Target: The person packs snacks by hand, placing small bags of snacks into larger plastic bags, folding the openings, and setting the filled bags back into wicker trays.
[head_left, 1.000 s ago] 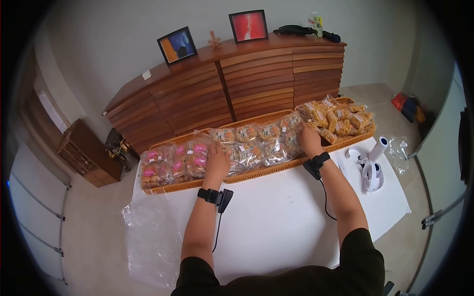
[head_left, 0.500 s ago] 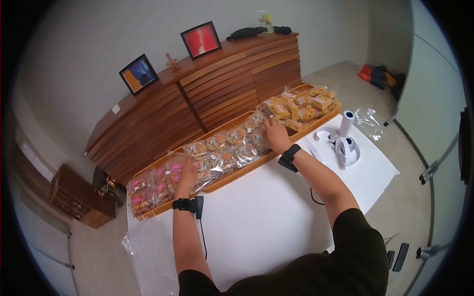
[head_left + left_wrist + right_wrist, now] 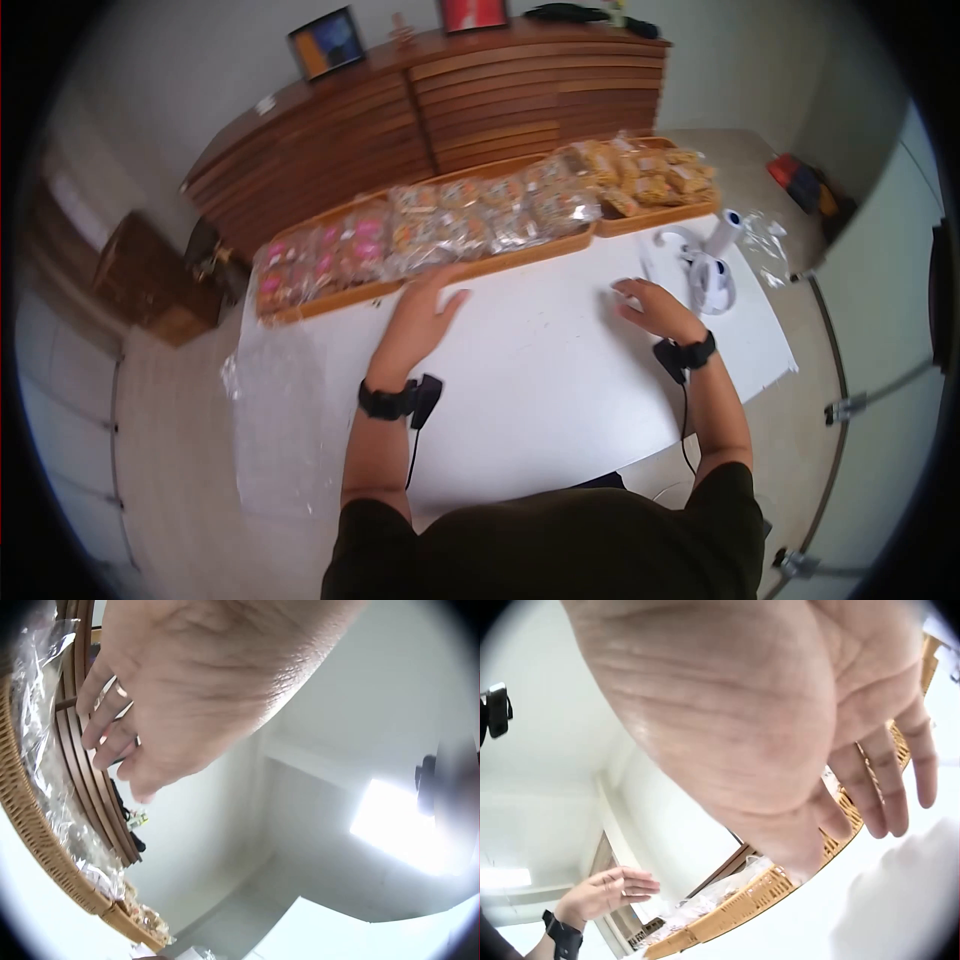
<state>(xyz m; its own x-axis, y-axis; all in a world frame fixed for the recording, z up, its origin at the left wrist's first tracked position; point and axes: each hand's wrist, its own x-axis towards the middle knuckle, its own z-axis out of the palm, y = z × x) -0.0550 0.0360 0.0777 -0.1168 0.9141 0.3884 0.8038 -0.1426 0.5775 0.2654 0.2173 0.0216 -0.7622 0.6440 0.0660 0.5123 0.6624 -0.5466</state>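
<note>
Both hands are off the packets, holding nothing. In the head view the left hand [image 3: 415, 325] is in front of the middle wicker basket [image 3: 480, 266], its fingertips near the rim. The right hand [image 3: 660, 308] hovers above the white table [image 3: 530, 380], fingers loosely bent. Clear-wrapped packets fill the baskets: pink-labelled ones [image 3: 365, 250] at the left, pale-labelled ones [image 3: 460, 228] in the middle, yellow snacks [image 3: 650, 180] at the right. The left wrist view shows the left hand [image 3: 180, 682] with fingers extended; the right wrist view shows the right hand [image 3: 780, 712] with relaxed fingers.
White devices with straps [image 3: 710, 280] lie on the table's right side. Clear plastic film [image 3: 285, 420] hangs at its left edge, and more plastic [image 3: 765, 245] is beyond the right edge. A wooden sideboard [image 3: 530, 90] stands behind the baskets.
Both hands have left the packets and drawn back toward the body, over the table. The head view has shifted too. The packets remain in their baskets.
</note>
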